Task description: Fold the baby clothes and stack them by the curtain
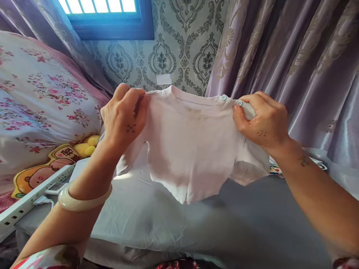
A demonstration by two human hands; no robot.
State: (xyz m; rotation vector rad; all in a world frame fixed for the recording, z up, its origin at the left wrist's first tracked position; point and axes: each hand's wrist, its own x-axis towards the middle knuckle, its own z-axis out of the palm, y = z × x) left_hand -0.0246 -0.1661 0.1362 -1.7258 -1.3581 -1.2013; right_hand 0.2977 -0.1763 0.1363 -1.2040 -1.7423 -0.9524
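A small pale pink shirt hangs in the air in front of me, spread out by its shoulders. My left hand pinches its left shoulder with closed fingers. My right hand grips the other shoulder, beside two light blue snap buttons. The hem hangs just above a grey cloth-covered surface. A pale bangle sits on my left wrist.
A floral quilt is piled at the left, with a yellow cartoon cushion and a white power strip below it. Purple curtains hang at the right, patterned wallpaper and a window behind.
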